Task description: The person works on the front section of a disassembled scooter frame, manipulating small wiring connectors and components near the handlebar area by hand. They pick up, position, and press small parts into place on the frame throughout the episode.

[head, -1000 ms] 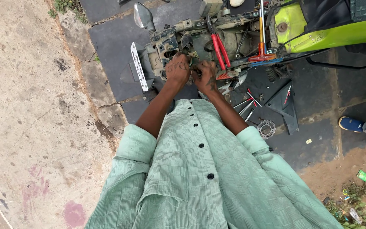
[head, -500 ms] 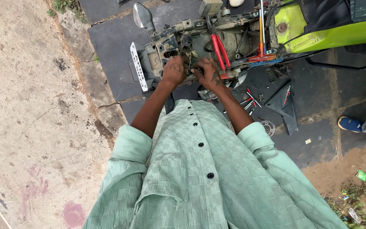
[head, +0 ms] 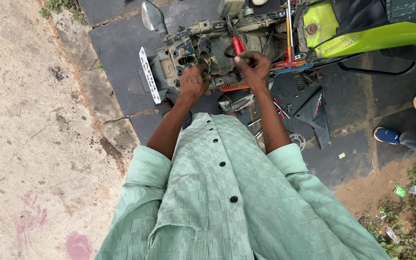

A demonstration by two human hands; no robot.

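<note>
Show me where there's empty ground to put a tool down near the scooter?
Bare dark mat lies left of the white perforated plate, below the mirror. More lies right of the black panel, toward the blue shoes. Crowded: under the right hand, around the sprocket and loose tools.

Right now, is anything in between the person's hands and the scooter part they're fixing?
Nothing visible is in between. The left hand rests right on the stripped scooter frame. The right hand has its grip around the red-handled pliers, whose tip already points into the frame, so both hands are at the work.
</note>
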